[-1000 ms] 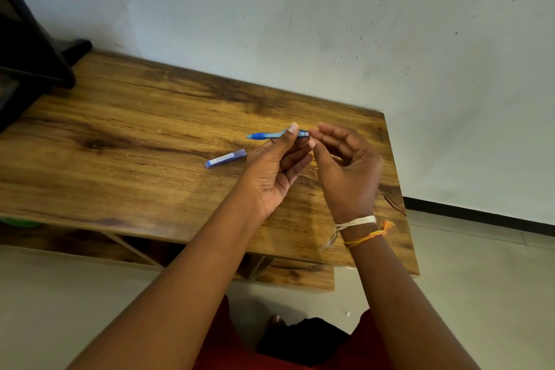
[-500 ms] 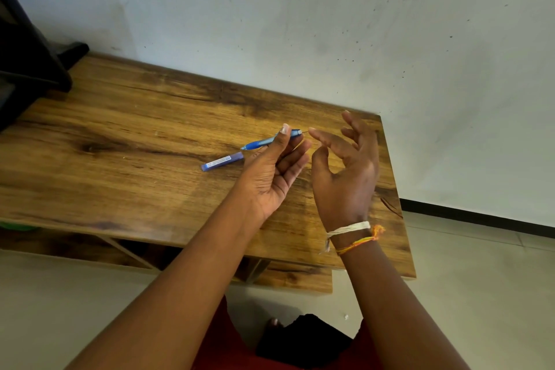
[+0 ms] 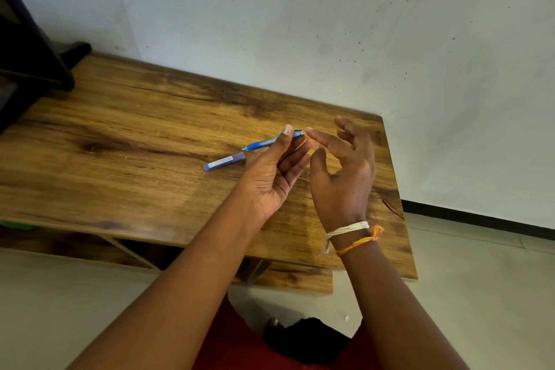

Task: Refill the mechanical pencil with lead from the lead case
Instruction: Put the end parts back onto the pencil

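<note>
My left hand (image 3: 274, 173) pinches a blue mechanical pencil (image 3: 260, 143) between thumb and fingers, holding it just above the wooden table (image 3: 126, 159) with its tip pointing left. The pencil's rear end sits at my thumb tip. My right hand (image 3: 342, 177) is beside it, fingers spread, its forefinger tip almost touching the pencil's rear end. Whether a thin lead is between those fingers is too small to tell. The blue lead case (image 3: 223, 161) lies flat on the table, just left of my left hand.
A black stand (image 3: 33, 63) occupies the table's far left corner against the white wall. The table's right edge (image 3: 393, 183) is close to my right hand. A lower shelf (image 3: 294, 278) shows beneath, then the pale floor.
My right hand has opened from a curled pinch at the pencil's end to spread fingers. The left hand tilted the pencil slightly, tip lower. The lead case has not moved.
</note>
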Available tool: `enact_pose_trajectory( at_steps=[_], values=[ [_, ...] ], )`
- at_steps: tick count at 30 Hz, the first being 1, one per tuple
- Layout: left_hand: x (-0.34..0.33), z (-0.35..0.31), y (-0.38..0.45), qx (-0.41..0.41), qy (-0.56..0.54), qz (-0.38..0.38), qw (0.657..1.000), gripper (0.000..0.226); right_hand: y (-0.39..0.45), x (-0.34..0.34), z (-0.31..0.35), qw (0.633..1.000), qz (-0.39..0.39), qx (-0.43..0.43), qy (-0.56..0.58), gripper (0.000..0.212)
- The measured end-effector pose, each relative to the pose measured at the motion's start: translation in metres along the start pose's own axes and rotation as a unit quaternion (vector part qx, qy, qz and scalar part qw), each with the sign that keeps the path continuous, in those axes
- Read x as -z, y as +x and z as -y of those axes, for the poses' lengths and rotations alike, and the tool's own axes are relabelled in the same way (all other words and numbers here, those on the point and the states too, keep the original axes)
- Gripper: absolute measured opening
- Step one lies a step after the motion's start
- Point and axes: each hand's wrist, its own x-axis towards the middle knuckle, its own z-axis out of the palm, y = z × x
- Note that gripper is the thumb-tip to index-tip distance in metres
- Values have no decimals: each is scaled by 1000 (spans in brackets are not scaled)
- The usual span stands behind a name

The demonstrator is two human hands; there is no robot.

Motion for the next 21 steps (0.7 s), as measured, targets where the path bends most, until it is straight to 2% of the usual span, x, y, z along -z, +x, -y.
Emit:
enact_pose_trajectory(
  at_steps=[15, 21],
  values=[
    [-2, 0, -2, 6, 52, 31, 998, 13, 3, -1, -3, 998, -3, -27, 59, 10],
    [1, 0, -2, 12, 55, 36, 998, 14, 3, -4, -6, 998, 20, -21, 63, 11]
  ],
)
